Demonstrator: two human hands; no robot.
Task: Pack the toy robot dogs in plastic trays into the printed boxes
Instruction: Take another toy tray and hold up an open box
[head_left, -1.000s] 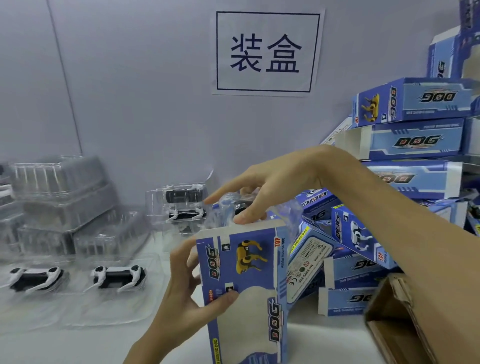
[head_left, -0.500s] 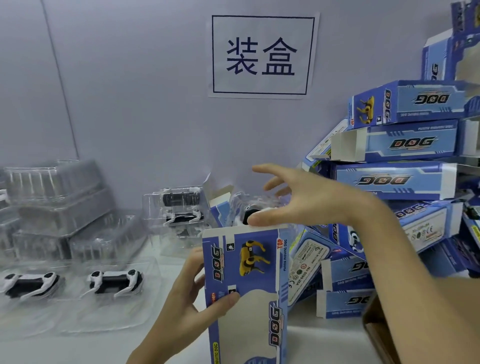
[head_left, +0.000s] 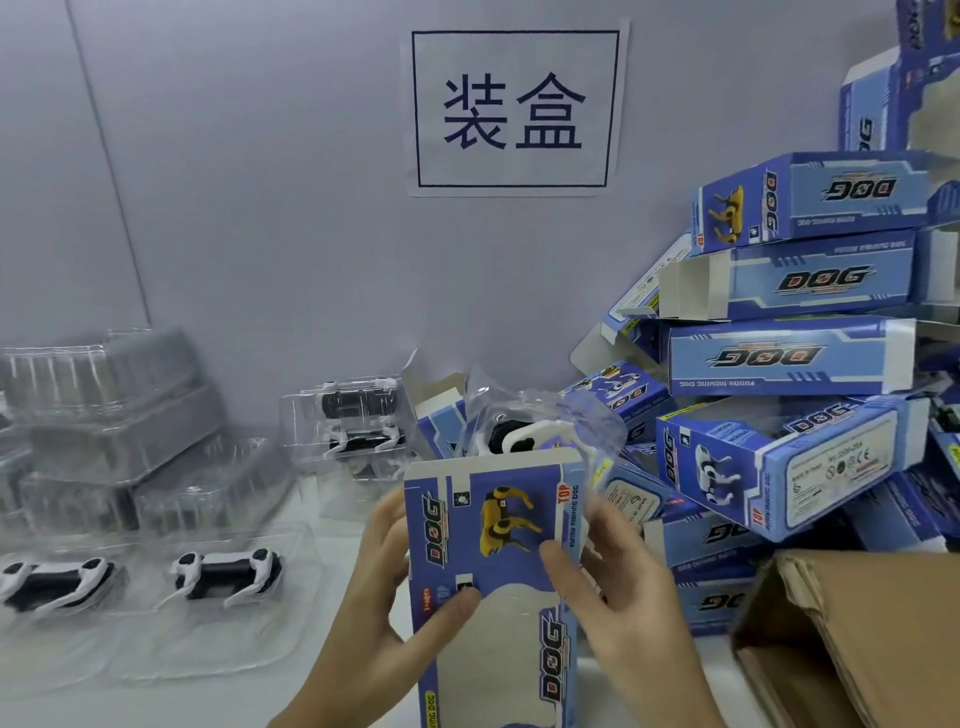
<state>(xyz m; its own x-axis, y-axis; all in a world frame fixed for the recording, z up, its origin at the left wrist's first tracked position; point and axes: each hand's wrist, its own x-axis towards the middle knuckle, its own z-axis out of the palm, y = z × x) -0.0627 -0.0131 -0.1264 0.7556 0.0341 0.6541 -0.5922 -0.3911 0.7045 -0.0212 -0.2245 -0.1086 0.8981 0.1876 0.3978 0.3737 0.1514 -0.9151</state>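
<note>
both hands grip an upright printed box (head_left: 493, 561), the left hand (head_left: 395, 613) on its left edge, the right hand (head_left: 618, 587) on its right. a toy robot dog in a plastic tray (head_left: 530, 431) sticks out of the open top. best to hold the box steady and push the tray straight down.

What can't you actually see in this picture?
- Head view: the toy dog is mostly hidden inside the held box.
- Box bottom: cut off by the lower edge.
- Left hand fingers: hidden behind the box.
- Carton contents: out of view.
</note>
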